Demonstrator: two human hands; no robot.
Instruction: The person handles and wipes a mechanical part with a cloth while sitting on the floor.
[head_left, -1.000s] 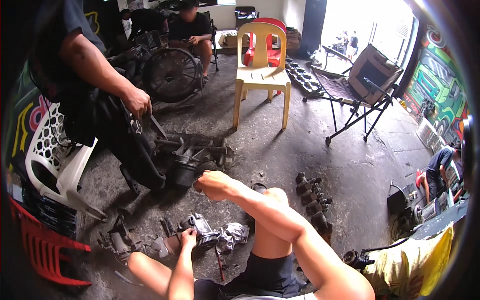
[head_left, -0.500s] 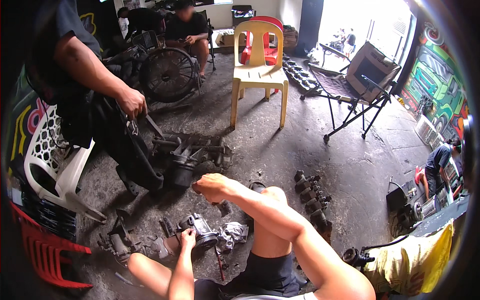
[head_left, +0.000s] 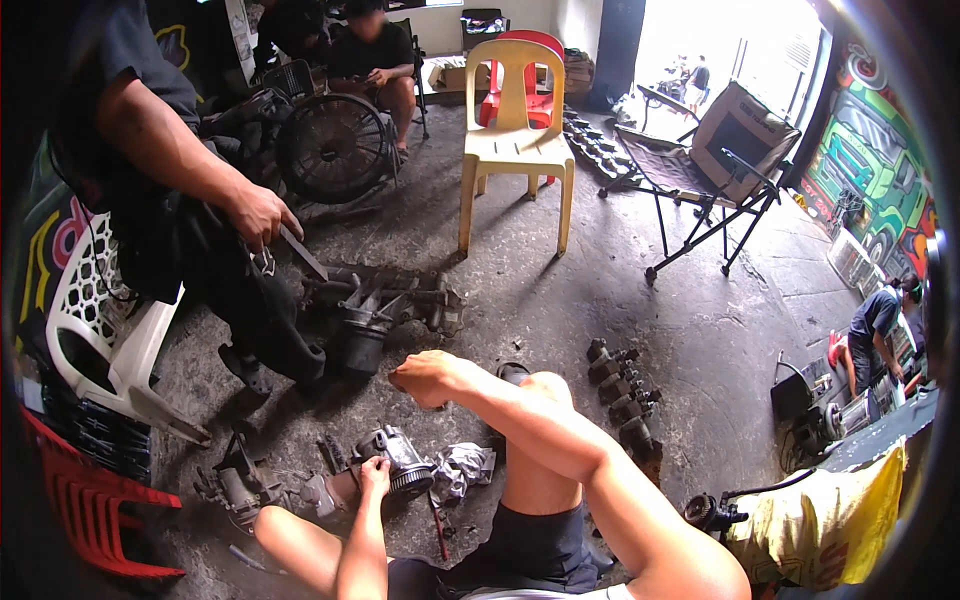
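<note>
My left hand [head_left: 375, 476] is closed, with its fingertips against the near side of a grey metal housing with a toothed gear wheel [head_left: 393, 460]. What it pinches is too small to make out. My right hand [head_left: 428, 378] is held out over the floor with its fingers curled, and anything inside it is hidden. Beyond it stands a dark, round, bucket-like part [head_left: 358, 345] beside a long greasy metal assembly [head_left: 430, 303]. A crumpled grey-white rag [head_left: 464, 470] lies right of the gear wheel. A thin red-handled tool [head_left: 439, 528] lies nearer to me.
On the left stands a co-worker whose hand [head_left: 262, 217] grips a flat metal bar [head_left: 303, 256]. More metal parts [head_left: 240, 487] lie left of my knee, and a row of dark parts [head_left: 625, 395] right of it. A cream plastic chair [head_left: 515, 145] and a folding chair [head_left: 710, 165] stand ahead.
The co-worker's hand has shifted slightly, with the bar still in it. My right hand has moved a little to the right; my left hand stays at the housing.
</note>
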